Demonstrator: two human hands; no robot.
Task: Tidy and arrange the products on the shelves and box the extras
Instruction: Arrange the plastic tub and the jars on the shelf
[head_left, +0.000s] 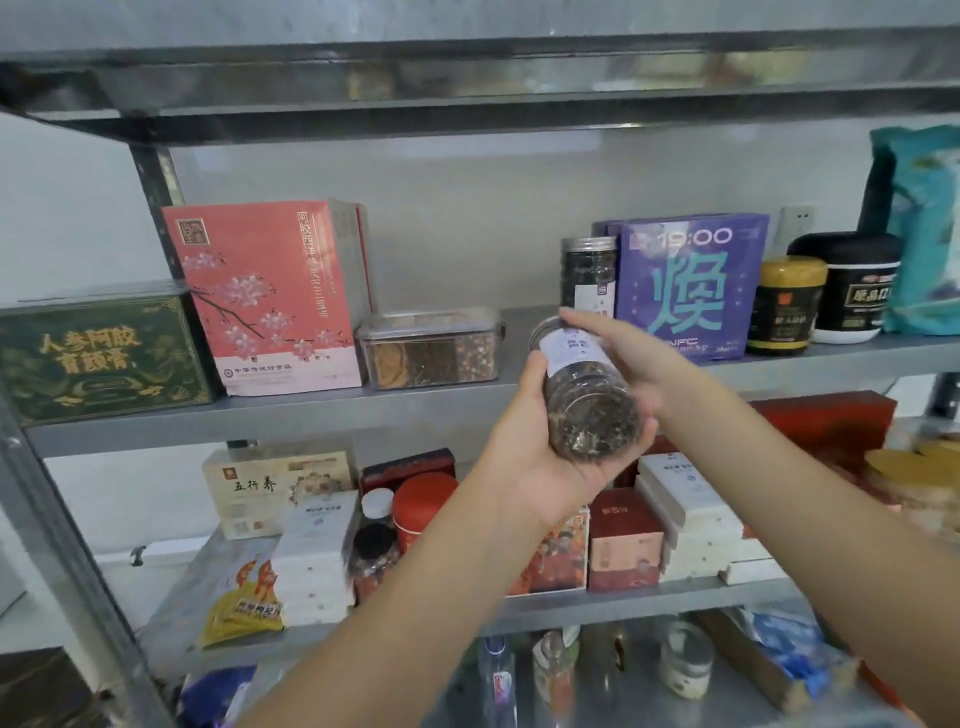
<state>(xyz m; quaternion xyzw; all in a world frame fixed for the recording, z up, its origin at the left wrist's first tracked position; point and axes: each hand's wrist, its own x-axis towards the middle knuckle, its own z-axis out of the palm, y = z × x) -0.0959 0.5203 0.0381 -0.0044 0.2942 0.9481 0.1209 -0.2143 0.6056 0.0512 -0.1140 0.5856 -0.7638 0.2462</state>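
I hold a clear jar of dark dried tea (587, 395) tilted, its bottom toward me, in front of the upper shelf (291, 410). My left hand (540, 467) cups it from below, fingers curled round its base. My right hand (634, 358) grips its upper side near the white label. A matching jar with a silver lid (588, 273) stands upright on the shelf just behind, beside a purple box (685, 286).
The upper shelf also carries a green box (98, 358), a pink blossom box (265, 296), a clear tub (431, 348), gold-lidded (787, 306) and black-lidded jars (852, 288) and a teal bag (924, 228). The lower shelf (519, 618) is crowded with boxes, tins and jars.
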